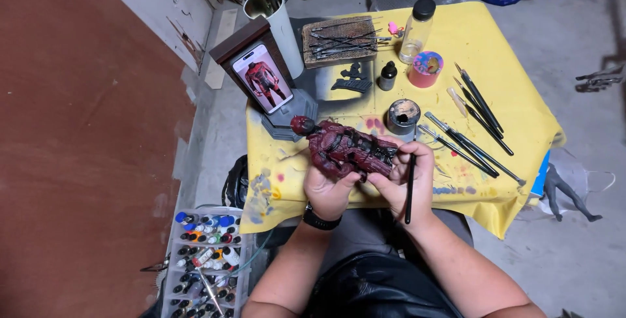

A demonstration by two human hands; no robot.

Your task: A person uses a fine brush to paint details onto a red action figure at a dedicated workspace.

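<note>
Left hand [329, 187] clasping the red figure [342, 148], right hand [407, 184] pinching a brush [410, 191]; tip seemingly on the legs; best steadied with light strokes.

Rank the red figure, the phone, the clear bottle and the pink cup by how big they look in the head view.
1. Red figure, held by both hands.
2. Phone.
3. Clear bottle, close to the phone, so that pair is unsure.
4. Pink cup, smallest.
</note>
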